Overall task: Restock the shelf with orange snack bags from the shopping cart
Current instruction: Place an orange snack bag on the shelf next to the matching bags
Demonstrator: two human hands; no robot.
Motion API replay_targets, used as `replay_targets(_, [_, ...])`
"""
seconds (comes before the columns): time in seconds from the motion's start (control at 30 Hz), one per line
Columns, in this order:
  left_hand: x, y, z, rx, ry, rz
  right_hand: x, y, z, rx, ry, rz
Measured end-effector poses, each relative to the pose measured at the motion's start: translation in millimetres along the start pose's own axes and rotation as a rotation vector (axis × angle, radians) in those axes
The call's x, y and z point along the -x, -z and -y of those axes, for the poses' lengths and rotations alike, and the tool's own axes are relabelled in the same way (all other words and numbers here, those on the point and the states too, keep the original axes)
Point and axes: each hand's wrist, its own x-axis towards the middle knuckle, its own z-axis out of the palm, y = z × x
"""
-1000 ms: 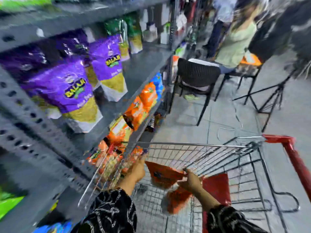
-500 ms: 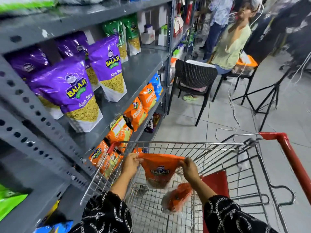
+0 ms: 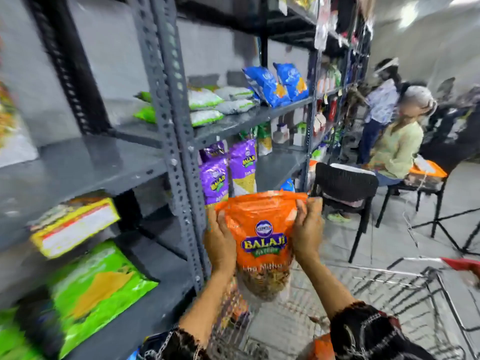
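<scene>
An orange Balaji snack bag [image 3: 262, 235] is held upright in front of me, above the wire shopping cart [image 3: 405, 284]. My left hand [image 3: 219, 240] grips its left side and my right hand [image 3: 307, 229] grips its right side near the top. The bag hangs just right of the grey shelf upright [image 3: 181, 152]. Another orange bag [image 3: 320, 345] shows low in the cart, partly hidden by my right sleeve. The picture is blurred by motion.
The grey shelf [image 3: 280, 165] carries purple bags [image 3: 215, 178], blue bags [image 3: 278, 84] and green bags [image 3: 98, 289]. A black chair [image 3: 345, 188] and a seated person [image 3: 397, 149] are to the right, with a tripod [image 3: 446, 224] beyond. The cart's red handle [image 3: 462, 263] is at far right.
Both hands have lifted the orange bag up out of the cart to chest height. My view has swung upward and left toward the shelves.
</scene>
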Motion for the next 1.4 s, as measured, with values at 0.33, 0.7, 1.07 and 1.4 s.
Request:
replay_targets(0.33, [-51.8, 13.9, -113.3, 0.193, -0.272, -0.17, -66.3, 18.5, 92.0, -0.197, 0.266, -0.248])
replay_targets(0.7, [-100.7, 7.0, -125.1, 0.066, -0.373, -0.197, -101.6, -8.3, 113.2, -0.133, 0.271, -0.274])
replay_targets(1.07, [-191.6, 84.9, -46.5, -0.329, -0.313, -0.349, -67.5, -163.8, 128.0, -0.173, 0.128, 0.124])
replay_targets(1.4, [-206.6, 103.5, -26.5, -0.441, -0.234, -0.355, -60.8, -191.6, 139.5, -0.269, 0.067, 0.293])
